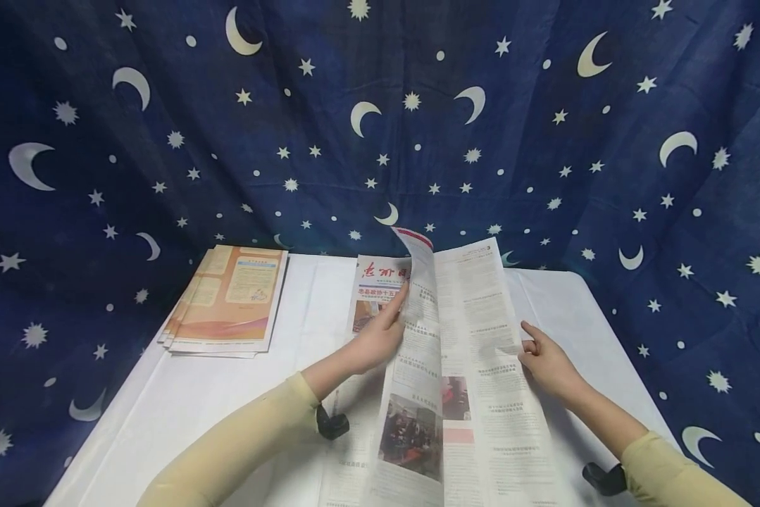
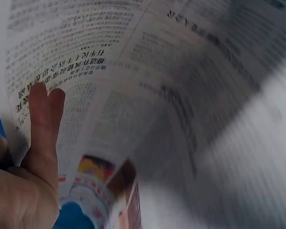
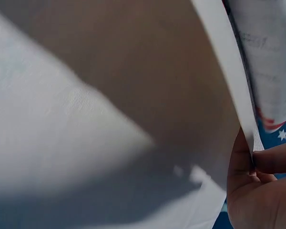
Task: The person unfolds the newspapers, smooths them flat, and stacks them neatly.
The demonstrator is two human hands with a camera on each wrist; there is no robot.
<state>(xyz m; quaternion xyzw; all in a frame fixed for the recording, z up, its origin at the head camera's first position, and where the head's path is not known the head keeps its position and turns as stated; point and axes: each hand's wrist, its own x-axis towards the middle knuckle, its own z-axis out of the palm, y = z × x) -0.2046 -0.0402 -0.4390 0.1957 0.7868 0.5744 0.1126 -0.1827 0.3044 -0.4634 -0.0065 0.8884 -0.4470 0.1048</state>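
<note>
A newspaper (image 1: 481,317) stands partly lifted and open over the white table, its left page curving up near the middle fold. Against the raised page (image 1: 420,338) lies my left hand (image 1: 376,341), its extended fingers touching the paper. The left wrist view shows two straight fingers (image 2: 44,119) of that hand against the printed sheet. My right hand (image 1: 552,365) pinches the newspaper's right edge; thumb and finger meet on the paper in the right wrist view. Under the raised page, a front page with red headline characters (image 1: 386,271) shows at the left.
A stack of orange-and-white printed papers (image 1: 246,303) lies at the left rear of the white table (image 1: 316,296). Behind the table hangs a dark blue curtain (image 1: 329,141) with moons and stars. Black wrist straps (image 1: 332,424) sit by both sleeves.
</note>
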